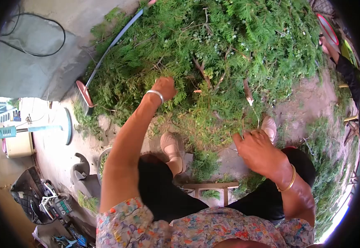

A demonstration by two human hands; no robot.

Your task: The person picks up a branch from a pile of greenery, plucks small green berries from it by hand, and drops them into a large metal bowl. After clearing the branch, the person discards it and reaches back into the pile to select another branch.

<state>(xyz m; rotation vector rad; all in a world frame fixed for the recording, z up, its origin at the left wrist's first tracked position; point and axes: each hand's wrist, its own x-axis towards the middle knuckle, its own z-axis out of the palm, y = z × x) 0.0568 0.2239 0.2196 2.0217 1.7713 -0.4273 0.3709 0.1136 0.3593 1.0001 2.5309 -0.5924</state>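
A big heap of cut evergreen branches (246, 45) with flat green sprays fills the ground in front of me. My left hand (164, 88), a silver bangle at its wrist, is closed against the near edge of the heap; what its fingers grip is hidden. Near my right shoe (270, 128), my right hand (259, 151) is closed too, with a gold bangle at the wrist. A thin greyish edge shows beside its fingers, too small to name. Between the hands, a cut branch end (249, 97) sticks out toward me.
A broom (85, 97) leans along the heap's left side. Left of me are a teal fan (66, 126), a grey object (87, 177) and a bag (29, 192). Another person's arm (345, 68) reaches in at right. A wooden stool (211, 185) shows between my legs.
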